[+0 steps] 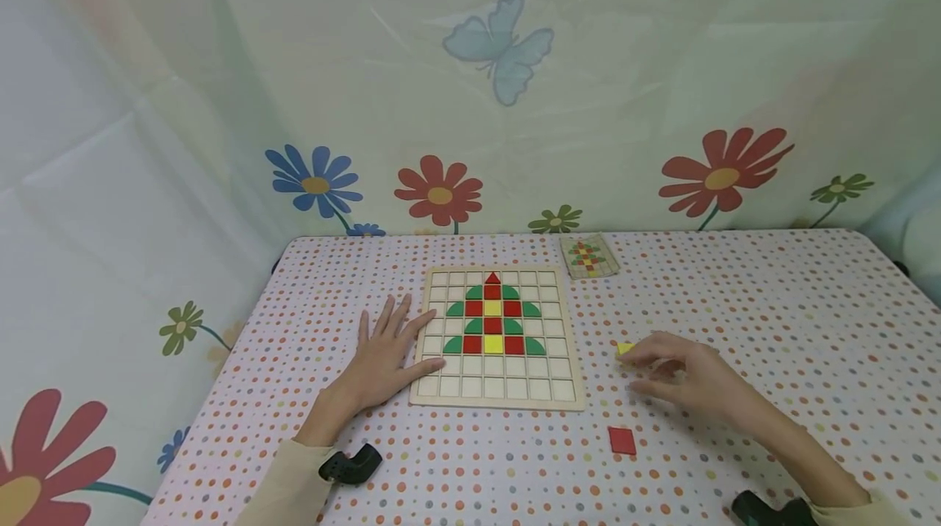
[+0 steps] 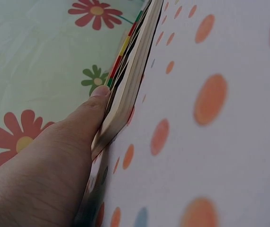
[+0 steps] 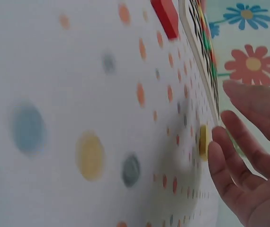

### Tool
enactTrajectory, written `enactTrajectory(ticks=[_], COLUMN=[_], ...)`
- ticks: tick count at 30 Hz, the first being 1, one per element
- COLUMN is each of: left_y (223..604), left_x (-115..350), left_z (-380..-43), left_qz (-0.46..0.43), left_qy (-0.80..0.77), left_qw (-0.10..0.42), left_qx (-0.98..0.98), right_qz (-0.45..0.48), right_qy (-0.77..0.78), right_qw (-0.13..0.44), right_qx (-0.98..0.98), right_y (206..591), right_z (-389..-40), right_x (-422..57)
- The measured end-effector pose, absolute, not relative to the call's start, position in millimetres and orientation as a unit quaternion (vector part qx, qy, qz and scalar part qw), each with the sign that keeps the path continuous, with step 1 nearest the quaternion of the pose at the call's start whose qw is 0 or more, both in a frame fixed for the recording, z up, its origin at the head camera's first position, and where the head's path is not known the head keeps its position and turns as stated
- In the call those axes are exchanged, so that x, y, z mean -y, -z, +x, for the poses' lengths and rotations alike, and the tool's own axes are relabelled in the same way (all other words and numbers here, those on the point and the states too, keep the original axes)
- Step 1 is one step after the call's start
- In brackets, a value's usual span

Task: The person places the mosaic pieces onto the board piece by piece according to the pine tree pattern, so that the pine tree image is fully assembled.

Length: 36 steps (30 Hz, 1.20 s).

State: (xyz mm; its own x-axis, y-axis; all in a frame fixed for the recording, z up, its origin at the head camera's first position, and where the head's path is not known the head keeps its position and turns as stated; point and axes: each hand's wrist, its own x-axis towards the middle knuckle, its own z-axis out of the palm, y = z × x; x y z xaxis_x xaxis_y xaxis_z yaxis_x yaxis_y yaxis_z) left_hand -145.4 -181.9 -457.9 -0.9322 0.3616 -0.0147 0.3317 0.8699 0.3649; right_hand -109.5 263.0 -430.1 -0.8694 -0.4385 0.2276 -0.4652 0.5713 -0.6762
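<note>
A wooden grid board (image 1: 497,407) carries red, yellow and green pieces laid in a tree shape, with a red triangle (image 1: 492,278) at its top. My left hand (image 1: 382,363) lies with fingers spread at the board's left side, its thumb on the rim. Over the table to the right of the board is my right hand (image 1: 680,375), its fingers loosely bent and thumb apart from them. A yellow tile (image 1: 624,347) lies by the right index fingertip; in the right wrist view this yellow tile (image 3: 203,142) rests on the table just beyond the fingertips.
A red square tile (image 1: 622,441) lies on the dotted tablecloth, nearer than the right hand. Behind the board's right corner lies a small card (image 1: 590,256) printed with a similar tree. A flowered curtain (image 1: 588,142) hangs behind the table.
</note>
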Motion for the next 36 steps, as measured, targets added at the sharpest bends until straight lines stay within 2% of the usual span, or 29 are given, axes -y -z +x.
enactTrajectory(ticks=[4,8,13,26,36], left_y=[458,458,459,458,458], left_x=[180,180,180,180,180], left_z=[-145,-146,-146,-146,-145], left_qz=[0.183,0.186,0.184,0.179,0.176], left_qy=[-0.184,-0.184,-0.181,-0.181,-0.173], left_qw=[0.039,0.037,0.044,0.045,0.045], left_qx=[-0.965,-0.964,-0.965,-0.966,-0.968], right_qz=[0.319,0.338,0.354,0.26,0.249], right_qy=[-0.413,-0.426,-0.423,-0.39,-0.414], right_qw=[-0.009,-0.041,-0.045,-0.119,-0.123], right_qx=[0.853,0.838,0.833,0.875,0.867], right_y=[436,441,446,436,435], right_z=[-94,-78,-66,-61,-62], right_x=[-260,-253,-245,-236,-231])
